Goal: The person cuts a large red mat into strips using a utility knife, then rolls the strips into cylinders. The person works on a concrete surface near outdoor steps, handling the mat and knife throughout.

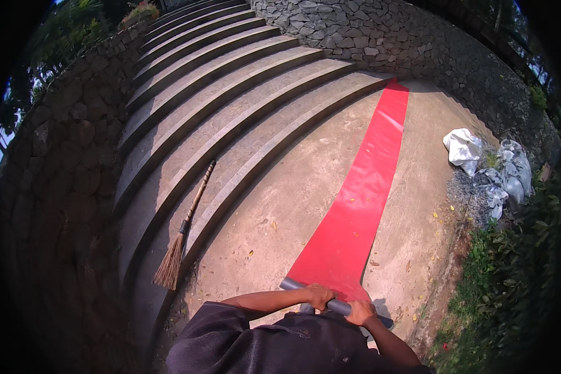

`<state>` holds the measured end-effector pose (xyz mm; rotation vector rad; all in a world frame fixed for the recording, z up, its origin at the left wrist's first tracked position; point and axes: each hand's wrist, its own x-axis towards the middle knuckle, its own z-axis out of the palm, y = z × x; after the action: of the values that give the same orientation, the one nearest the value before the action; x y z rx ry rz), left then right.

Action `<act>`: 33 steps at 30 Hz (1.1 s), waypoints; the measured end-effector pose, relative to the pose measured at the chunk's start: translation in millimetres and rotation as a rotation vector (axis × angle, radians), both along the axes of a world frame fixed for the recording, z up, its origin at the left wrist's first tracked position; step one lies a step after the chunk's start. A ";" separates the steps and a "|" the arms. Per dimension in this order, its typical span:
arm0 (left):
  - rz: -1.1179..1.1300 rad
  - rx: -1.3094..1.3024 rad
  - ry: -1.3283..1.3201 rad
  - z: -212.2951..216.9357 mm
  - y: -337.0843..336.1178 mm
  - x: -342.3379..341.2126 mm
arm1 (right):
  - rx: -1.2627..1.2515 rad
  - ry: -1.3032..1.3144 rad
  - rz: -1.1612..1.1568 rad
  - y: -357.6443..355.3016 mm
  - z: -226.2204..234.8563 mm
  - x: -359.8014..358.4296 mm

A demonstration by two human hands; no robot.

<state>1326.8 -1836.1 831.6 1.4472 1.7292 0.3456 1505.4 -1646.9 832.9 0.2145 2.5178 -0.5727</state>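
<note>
A long red mat strip (369, 181) stretches over the concrete from near my body to the foot of the far stone wall. Across its near end lies a dark grey roll (338, 305), which looks like the rolled-up end of the strip; whether there is a tube inside cannot be seen. My left hand (320, 297) is closed over the roll near its middle. Farther right, my right hand (360, 311) grips the same roll, a short gap from the left. The fingertips of both hands are partly hidden.
Wide stone steps (230, 100) rise on the left, with a broom (186, 230) lying on a low one. White and clear plastic bags (464, 149) sit on gravel at the right, above green plants (502, 274). Stone walls (355, 28) border the far side and the left.
</note>
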 end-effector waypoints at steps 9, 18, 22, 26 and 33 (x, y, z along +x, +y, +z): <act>0.053 -0.093 -0.198 -35.5 -11.0 -31.4 | 0.316 0.451 0.092 -32.9 4.6 -40.0; 0.118 0.046 0.272 -11.9 -13.5 -35.5 | -0.120 -0.087 -0.031 -17.3 17.5 -72.8; 0.097 0.035 -0.225 -67.5 -13.4 -67.7 | 0.272 0.284 0.177 -28.3 8.4 -66.8; 0.100 0.095 0.347 -28.1 8.9 -41.8 | -0.328 -0.298 -0.183 15.7 -6.1 -89.5; 0.065 -0.064 -0.076 -24.6 27.0 -66.9 | 0.145 0.242 0.139 6.9 9.7 -83.9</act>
<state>1259.9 -1809.1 807.0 1.3182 1.7133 0.3721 1421.6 -1640.0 842.5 0.0229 2.7852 -0.3796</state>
